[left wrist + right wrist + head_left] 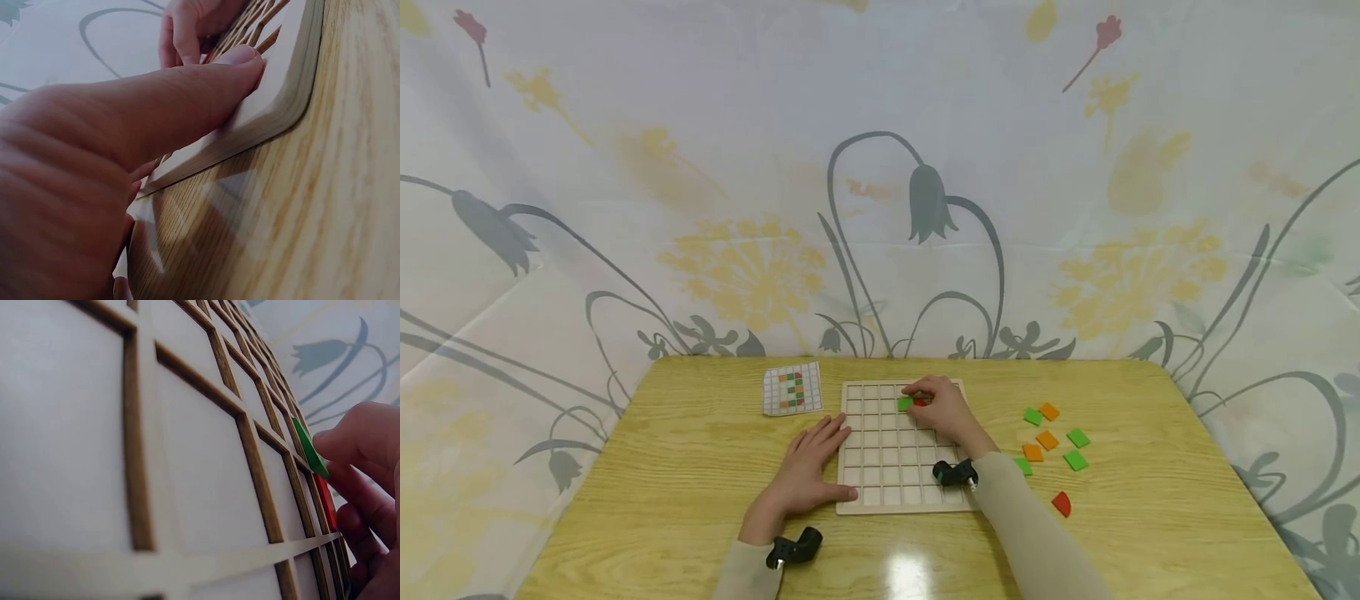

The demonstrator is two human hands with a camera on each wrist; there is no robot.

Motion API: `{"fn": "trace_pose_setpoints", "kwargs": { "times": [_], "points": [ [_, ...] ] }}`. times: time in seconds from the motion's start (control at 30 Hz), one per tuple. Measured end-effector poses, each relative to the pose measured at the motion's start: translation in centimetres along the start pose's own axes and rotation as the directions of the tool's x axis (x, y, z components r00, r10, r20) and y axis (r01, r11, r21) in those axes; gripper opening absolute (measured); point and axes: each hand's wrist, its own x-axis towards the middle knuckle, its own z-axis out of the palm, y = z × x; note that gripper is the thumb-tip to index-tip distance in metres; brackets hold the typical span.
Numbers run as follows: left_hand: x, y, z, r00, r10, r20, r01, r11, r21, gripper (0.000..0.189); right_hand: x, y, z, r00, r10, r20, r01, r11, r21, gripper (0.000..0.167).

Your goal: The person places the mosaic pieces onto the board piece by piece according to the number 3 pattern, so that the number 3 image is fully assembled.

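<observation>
As the right hand [943, 408] pinches it lower-centre, left hand [808, 473] splayed, the green square tile [905, 404] looks light, stiff, best edge-held!

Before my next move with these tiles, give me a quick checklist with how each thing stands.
1. Board steadied: ok, the left hand rests against its left edge.
2. Green tile flat in a cell: not ok, it looks tilted at the right hand.
3. Red tile fully seated: cannot tell, the right hand partly hides it.
4. Pattern card uncovered: ok, it lies left of the board.
5. Loose pieces in sight: ok, orange, green and red ones lie right of the board.
</observation>
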Motion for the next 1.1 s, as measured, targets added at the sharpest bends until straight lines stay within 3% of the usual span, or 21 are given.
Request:
{"fn": "trace_pose_setpoints", "kwargs": {
  "times": [0.23,1.1],
  "points": [
    [-0.01,0.11,0.03,1.0,0.003,-0.003,-0.003,1.0,-0.007,0.095,0.01,0.44,-0.13,0.999,-0.045,-0.011,0.044,0.998,-0.034,0.022],
    [-0.05,-0.16,0.15,1.0,0.0,-0.008,0.0,1.0,0.003,0.095,0.02,0.31,0.04,1.0,0.025,0.01,-0.025,0.999,-0.025,0.014]
  ]
}}
